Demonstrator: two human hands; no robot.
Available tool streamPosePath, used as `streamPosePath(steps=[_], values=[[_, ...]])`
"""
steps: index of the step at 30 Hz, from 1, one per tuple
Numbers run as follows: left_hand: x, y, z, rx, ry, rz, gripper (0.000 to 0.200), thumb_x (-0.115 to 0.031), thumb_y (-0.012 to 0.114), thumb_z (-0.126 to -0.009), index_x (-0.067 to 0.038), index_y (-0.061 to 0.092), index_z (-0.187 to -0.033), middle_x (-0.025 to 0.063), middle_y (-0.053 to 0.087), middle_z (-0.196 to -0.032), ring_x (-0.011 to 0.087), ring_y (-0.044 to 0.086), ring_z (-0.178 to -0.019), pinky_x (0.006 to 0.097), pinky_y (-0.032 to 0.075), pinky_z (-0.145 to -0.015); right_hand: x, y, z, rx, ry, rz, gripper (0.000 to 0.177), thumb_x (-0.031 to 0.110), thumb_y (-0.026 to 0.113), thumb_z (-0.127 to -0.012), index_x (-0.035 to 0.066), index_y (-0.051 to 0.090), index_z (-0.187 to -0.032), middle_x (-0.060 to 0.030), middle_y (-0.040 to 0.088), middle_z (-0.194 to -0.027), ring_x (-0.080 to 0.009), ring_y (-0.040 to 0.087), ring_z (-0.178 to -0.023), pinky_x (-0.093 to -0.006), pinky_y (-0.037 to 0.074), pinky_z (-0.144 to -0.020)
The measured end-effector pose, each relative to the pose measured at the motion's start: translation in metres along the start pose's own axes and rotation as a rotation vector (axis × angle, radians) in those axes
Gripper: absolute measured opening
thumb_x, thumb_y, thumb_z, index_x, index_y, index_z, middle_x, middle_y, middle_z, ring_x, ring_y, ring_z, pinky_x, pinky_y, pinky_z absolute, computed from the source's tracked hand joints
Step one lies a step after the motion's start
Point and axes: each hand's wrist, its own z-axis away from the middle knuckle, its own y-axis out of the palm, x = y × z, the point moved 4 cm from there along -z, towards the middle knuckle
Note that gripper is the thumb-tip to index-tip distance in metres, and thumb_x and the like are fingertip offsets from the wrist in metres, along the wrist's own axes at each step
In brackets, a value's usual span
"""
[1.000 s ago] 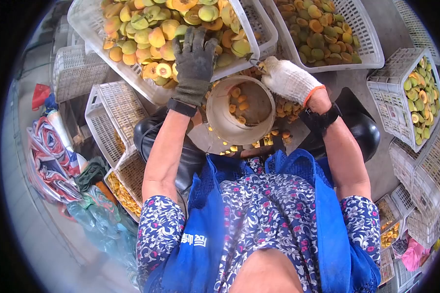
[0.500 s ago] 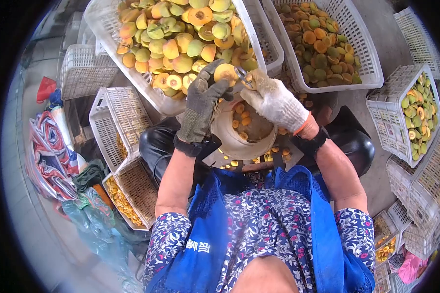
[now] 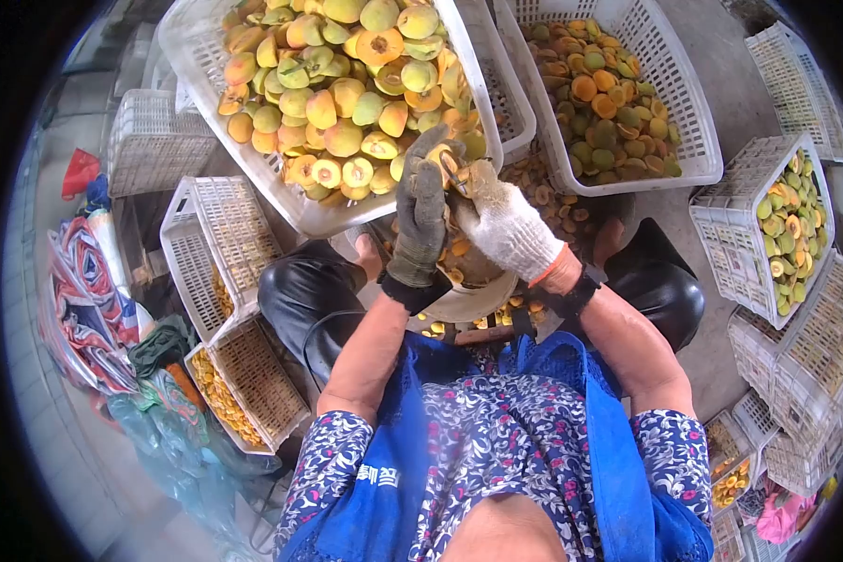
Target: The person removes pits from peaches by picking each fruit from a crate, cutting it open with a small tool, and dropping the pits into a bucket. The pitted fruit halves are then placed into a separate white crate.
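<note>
Stone-fruit half (image 3: 448, 166) lies gripped in the dark-gloved left hand (image 3: 420, 215); the white-gloved right hand (image 3: 513, 229) closes on what looks like a small metal tool (image 3: 457, 182) against it, above the bucket (image 3: 473, 303). Light, juice-slick and easily bruised, it should be cupped gently by its skin.

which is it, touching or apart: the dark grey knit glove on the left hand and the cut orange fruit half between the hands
Touching: the head view shows the glove's fingers against the fruit half's edge, no gap visible there.
</note>
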Motion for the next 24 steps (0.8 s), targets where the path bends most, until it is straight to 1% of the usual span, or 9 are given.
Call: streamPosePath(steps=[1,6,8,11,13,19,21,22,24], values=[[0.003,0.003,0.000,-0.034,-0.033,0.075,0.050,-0.036,0.042,-0.099,0.004,0.048,-0.129,0.0118,0.056,-0.117,0.0189,0.052,-0.108,0.0310,0.040,-0.097,-0.001,0.002,0.001,-0.017,0.054,-0.056,0.013,0.009,0.060,-0.078,0.000,0.063,-0.086,-0.0152,0.057,-0.089,-0.0293,0.061,-0.076,-0.0372,0.052,-0.064],[0.011,0.004,-0.002,-0.136,-0.035,0.031,0.048,-0.038,0.036,-0.101,0.003,0.056,-0.115,0.0092,0.061,-0.099,0.0162,0.057,-0.093,0.0289,0.045,-0.088,-0.003,-0.003,0.000,0.017,-0.094,0.001,0.013,0.009,0.059,-0.078,0.000,0.063,-0.086,-0.0163,0.058,-0.089,-0.0304,0.061,-0.072,-0.0379,0.052,-0.062],[0.010,0.001,-0.003,-0.012,-0.125,0.089,0.050,-0.038,0.029,-0.103,0.003,0.055,-0.115,0.0101,0.061,-0.103,0.0171,0.059,-0.096,0.0311,0.048,-0.088,-0.008,-0.002,0.000,0.062,0.013,-0.278,0.013,0.010,0.060,-0.077,0.001,0.064,-0.085,-0.0159,0.059,-0.089,-0.0310,0.062,-0.074,-0.0384,0.053,-0.062],[0.010,-0.005,-0.008,0.020,-0.319,0.162,0.054,-0.045,0.037,-0.100,0.003,0.060,-0.110,0.0089,0.065,-0.091,0.0168,0.063,-0.084,0.0285,0.051,-0.078,-0.014,0.004,0.003,0.092,-0.050,-0.381,0.011,0.009,0.060,-0.077,0.002,0.064,-0.084,-0.0157,0.060,-0.088,-0.0308,0.063,-0.077,-0.0384,0.054,-0.063],[0.004,0.000,-0.007,0.062,-0.293,0.155,0.056,-0.047,0.037,-0.100,0.003,0.059,-0.114,0.0099,0.065,-0.096,0.0169,0.063,-0.087,0.0298,0.052,-0.080,-0.016,0.012,0.009,0.102,-0.020,-0.372,0.010,0.008,0.060,-0.077,0.002,0.064,-0.083,-0.0163,0.060,-0.089,-0.0320,0.063,-0.078,-0.0381,0.054,-0.064],[0.028,-0.008,0.006,-0.222,-0.334,0.448,0.052,-0.046,0.038,-0.100,0.002,0.058,-0.108,0.0111,0.064,-0.098,0.0186,0.064,-0.090,0.0310,0.053,-0.080,-0.004,0.004,0.001,0.026,-0.124,-0.262,0.011,0.010,0.060,-0.079,0.001,0.064,-0.085,-0.0155,0.062,-0.091,-0.0332,0.063,-0.079,-0.0394,0.054,-0.066],[0.025,-0.013,0.005,-0.211,-0.217,0.329,0.048,-0.042,0.036,-0.102,0.000,0.058,-0.095,0.0117,0.063,-0.091,0.0205,0.063,-0.085,0.0324,0.053,-0.081,-0.010,0.012,0.002,0.154,0.141,-0.574,0.013,0.011,0.060,-0.081,0.001,0.063,-0.089,-0.0156,0.062,-0.088,-0.0346,0.063,-0.077,-0.0396,0.053,-0.065],[0.009,-0.003,0.000,-0.008,-0.216,0.483,0.048,-0.040,0.033,-0.103,-0.002,0.057,-0.085,0.0110,0.061,-0.083,0.0221,0.060,-0.077,0.0371,0.051,-0.085,-0.010,0.012,0.003,0.156,0.144,-0.576,0.013,0.011,0.060,-0.081,0.001,0.063,-0.089,-0.0156,0.062,-0.088,-0.0346,0.063,-0.077,-0.0396,0.053,-0.065],[0.009,-0.003,0.000,0.098,-0.213,0.526,0.050,-0.041,0.032,-0.103,-0.003,0.056,-0.082,0.0101,0.059,-0.078,0.0225,0.057,-0.074,0.0390,0.049,-0.087,0.005,0.009,0.005,0.137,-0.262,-0.286,0.017,0.017,0.059,-0.087,0.001,0.063,-0.092,-0.0100,0.062,-0.078,-0.0267,0.063,-0.070,-0.0347,0.052,-0.061]])
